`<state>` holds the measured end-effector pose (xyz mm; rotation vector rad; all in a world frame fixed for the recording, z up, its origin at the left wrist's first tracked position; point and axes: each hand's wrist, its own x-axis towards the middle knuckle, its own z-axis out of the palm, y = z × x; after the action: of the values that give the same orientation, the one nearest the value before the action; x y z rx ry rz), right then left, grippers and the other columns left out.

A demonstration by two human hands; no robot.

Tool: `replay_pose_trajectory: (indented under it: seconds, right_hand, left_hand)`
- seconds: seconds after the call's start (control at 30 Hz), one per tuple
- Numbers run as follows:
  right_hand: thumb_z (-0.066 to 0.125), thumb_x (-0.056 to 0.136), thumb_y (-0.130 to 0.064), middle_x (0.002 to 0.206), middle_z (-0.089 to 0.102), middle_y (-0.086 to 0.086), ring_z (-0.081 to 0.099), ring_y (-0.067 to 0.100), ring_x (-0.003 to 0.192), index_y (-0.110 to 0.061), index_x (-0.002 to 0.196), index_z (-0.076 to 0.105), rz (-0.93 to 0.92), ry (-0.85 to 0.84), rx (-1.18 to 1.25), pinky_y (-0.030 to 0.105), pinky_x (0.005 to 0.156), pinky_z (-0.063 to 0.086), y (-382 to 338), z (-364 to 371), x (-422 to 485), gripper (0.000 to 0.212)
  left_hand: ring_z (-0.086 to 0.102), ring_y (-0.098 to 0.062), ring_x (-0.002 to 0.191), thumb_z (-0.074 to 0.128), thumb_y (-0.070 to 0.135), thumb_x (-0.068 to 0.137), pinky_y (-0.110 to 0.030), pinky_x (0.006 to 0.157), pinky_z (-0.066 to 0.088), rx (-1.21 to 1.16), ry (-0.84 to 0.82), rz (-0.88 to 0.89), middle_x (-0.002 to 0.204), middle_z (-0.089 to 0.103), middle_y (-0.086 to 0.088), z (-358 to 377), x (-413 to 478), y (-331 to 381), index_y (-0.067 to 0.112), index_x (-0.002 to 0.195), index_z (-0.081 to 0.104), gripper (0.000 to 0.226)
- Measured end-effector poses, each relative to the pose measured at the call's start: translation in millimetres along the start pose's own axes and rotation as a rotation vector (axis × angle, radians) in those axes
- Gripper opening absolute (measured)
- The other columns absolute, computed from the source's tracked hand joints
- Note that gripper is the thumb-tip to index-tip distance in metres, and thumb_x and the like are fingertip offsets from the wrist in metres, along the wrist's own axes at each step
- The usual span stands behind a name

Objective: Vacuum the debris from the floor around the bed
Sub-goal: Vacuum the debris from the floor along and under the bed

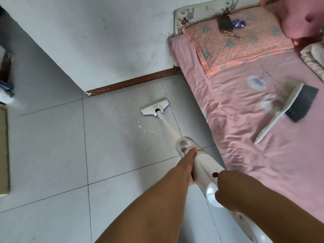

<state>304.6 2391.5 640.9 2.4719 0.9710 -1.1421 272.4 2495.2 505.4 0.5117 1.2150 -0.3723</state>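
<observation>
we hold vacuum [205, 165] w/ both | left hand [185, 165] fingers [192, 151] wrapped at dust cup [184, 143], right hand [229, 188] curled round rear grip | stiff wand, prob top-heavy | debris [147, 128] beside head [155, 106]

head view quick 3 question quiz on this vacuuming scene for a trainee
1. True or false: the floor head of the vacuum rests on the bed.
2. The white debris lies: A on the pillow; B on the floor tiles left of the wand; C under the hand brush.
3. Fill in: the hand gripping the vacuum beside the clear dust cup is the ___ hand.
Key: 1 false; 2 B; 3 left hand.
</observation>
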Motion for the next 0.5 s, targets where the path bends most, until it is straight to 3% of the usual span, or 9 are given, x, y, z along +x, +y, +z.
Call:
replay_pose_trajectory:
  seconds: [0.17,0.33,0.5]
  right_hand:
    - [0.048,0.089,-0.023,0.063,0.037,-0.007,0.048,0.017,0.073,-0.018,0.085,0.05,-0.006,0.001,0.004,0.025,0.066,0.043,-12,-26,30,0.007]
    - [0.048,0.09,-0.022,0.063,0.037,-0.007,0.047,0.017,0.073,-0.019,0.067,0.036,-0.003,0.001,0.024,0.023,0.063,0.04,-23,-46,54,0.026]
    - [0.047,0.09,-0.021,0.063,0.037,-0.006,0.047,0.019,0.072,-0.022,0.06,0.03,0.003,-0.021,0.052,0.024,0.06,0.041,-35,-59,72,0.035]
  left_hand:
    - [0.073,-0.025,0.075,0.073,0.055,0.083,-0.035,0.056,0.058,0.0,0.015,0.016,0.072,0.078,-0.008,-4,11,39,0.016,0.109,0.066,0.047]
    - [0.073,-0.029,0.09,0.073,0.057,0.082,-0.039,0.066,0.059,-0.004,0.024,0.021,0.099,0.076,-0.012,-10,22,71,0.016,0.117,0.066,0.054]
    - [0.072,-0.028,0.089,0.073,0.058,0.083,-0.038,0.063,0.058,0.002,0.041,0.021,0.098,0.075,-0.011,-20,31,97,0.017,0.112,0.065,0.051]
